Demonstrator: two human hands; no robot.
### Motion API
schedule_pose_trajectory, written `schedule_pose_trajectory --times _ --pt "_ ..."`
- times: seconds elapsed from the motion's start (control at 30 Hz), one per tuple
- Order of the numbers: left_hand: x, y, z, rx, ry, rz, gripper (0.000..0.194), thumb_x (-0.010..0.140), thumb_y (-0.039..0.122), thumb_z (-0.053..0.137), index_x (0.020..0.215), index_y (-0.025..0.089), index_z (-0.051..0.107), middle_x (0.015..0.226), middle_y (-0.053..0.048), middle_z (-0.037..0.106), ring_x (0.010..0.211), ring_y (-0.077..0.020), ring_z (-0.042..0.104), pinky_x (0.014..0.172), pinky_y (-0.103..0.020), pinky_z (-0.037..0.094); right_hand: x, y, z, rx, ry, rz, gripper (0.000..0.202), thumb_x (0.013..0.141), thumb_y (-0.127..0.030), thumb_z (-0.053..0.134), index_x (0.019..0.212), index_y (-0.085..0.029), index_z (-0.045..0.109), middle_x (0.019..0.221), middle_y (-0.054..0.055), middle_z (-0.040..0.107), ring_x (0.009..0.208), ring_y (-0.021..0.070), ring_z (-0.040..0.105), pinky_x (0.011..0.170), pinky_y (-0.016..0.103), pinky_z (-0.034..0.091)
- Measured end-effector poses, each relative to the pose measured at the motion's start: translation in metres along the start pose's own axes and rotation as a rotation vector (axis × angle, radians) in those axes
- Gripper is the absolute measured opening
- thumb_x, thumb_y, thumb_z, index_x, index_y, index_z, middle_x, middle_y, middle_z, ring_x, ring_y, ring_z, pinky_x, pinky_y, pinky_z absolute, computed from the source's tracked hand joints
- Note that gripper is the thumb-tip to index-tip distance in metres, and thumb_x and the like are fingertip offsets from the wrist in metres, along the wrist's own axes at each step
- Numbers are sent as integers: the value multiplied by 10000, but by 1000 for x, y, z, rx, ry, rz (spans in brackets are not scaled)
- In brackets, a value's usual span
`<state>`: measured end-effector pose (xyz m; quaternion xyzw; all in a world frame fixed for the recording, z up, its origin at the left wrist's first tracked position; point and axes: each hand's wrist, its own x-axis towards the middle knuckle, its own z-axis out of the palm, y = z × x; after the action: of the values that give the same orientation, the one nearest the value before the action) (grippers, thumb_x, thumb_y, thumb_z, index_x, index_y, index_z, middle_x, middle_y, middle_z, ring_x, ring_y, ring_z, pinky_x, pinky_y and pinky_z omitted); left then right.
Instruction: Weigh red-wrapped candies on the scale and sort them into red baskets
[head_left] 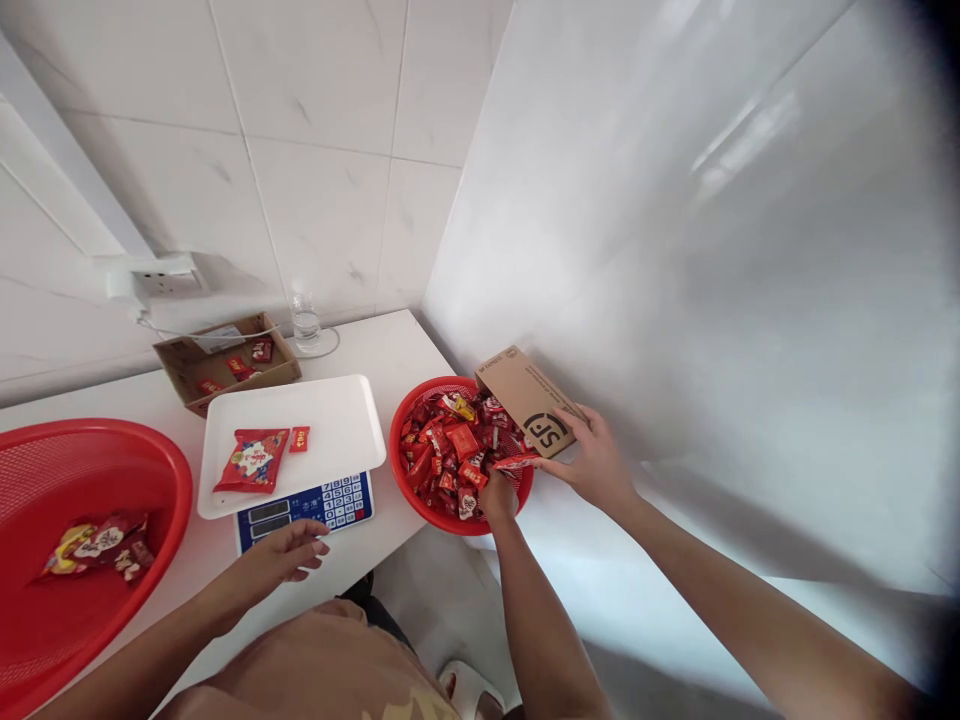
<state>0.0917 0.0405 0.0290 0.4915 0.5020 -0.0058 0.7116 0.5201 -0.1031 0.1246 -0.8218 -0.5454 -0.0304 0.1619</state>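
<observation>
My left hand (292, 553) hovers over the front edge of a blue digital scale (349, 503), fingers loosely spread and holding nothing. On the scale's white tray (349, 410) lie a large red packet (255, 460) and a small red wrapped sweet (299, 439). My right hand (498, 497) reaches into a round red basket (401, 470) full of wrapped sweets (461, 440); its fingers are hidden among them. Another person's hand (592, 455), entering from the right, grips a tilted brown cardboard box (525, 395) above that basket. By its thumb shows a red packet (516, 461).
A larger red basket (150, 450) with a few packets (105, 545) stands at the left. Behind the scale are an open cardboard box (180, 375) holding several sweets and a clear cup (306, 325). A cable runs to a wall socket (169, 283). A white wall (675, 250) bounds the right.
</observation>
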Motion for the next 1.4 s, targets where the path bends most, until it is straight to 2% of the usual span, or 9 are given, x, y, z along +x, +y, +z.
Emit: schedule_pose_trajectory --times 0.6,0.8,0.87,0.9,0.97,1.03,1.17,1.27,1.4 --pt "1 2 2 38 -48 23 530 651 582 624 1026 209 589 1024 -82 662 924 -210 634 796 -313 479 19 -18 -23 -39 97 -34 825 620 -660 643 1322 -279 435 1358 120 349 1229 335 393 984 486 390" --pt "-3 16 12 26 -94 33 515 690 569 605 1062 213 572 1054 -75 652 973 -211 617 833 -318 470 -16 29 -60 207 245 -78 771 622 -584 681 1303 -303 454 1348 130 393 1238 351 397 970 525 389" --pt "-5 25 19 -18 -130 59 509 711 554 600 1087 213 560 1069 -78 640 978 -207 608 848 -326 464 -35 23 -58 422 292 2 699 601 -571 702 1238 -358 507 1357 110 408 1254 364 382 940 521 389" --pt "-5 29 24 -51 -146 76 510 715 542 606 1102 213 554 1080 -83 632 974 -206 605 849 -331 464 -43 10 -49 568 285 78 630 605 -587 687 1184 -387 538 1329 80 450 1251 363 385 905 513 407" --pt "-6 35 33 -138 -167 118 526 714 508 633 1146 224 533 1121 -91 611 967 -202 600 840 -337 465 -56 -38 -16 912 -42 402 406 789 -508 558 1176 -390 526 1300 21 492 1238 311 412 896 491 435" --pt "-5 36 40 -225 -173 173 545 701 466 670 1175 242 517 1124 -89 606 943 -195 600 816 -338 470 -64 -103 31 1043 -173 467 347 870 -370 527 1178 -211 523 1223 80 533 1054 223 543 866 435 476" --pt "1 24 42 -300 -90 229 388 688 421 703 981 190 598 882 -50 642 768 -147 591 728 -306 474 -73 -211 118 1246 -318 536 294 822 -378 596 1069 -219 582 1063 53 626 921 215 609 738 384 527" --pt "9 14 28 -466 87 160 304 681 367 724 865 164 592 795 -34 636 697 -125 585 714 -291 479 -75 -235 148 1487 -375 731 386 668 -461 717 968 -244 606 948 30 675 808 210 656 650 348 543" --pt "20 14 1 -695 301 102 281 740 249 675 969 180 527 838 -33 627 707 -111 610 773 -273 490 -73 -226 154 1674 -401 971 492 492 -422 825 886 -217 613 858 22 689 763 188 665 655 305 546"
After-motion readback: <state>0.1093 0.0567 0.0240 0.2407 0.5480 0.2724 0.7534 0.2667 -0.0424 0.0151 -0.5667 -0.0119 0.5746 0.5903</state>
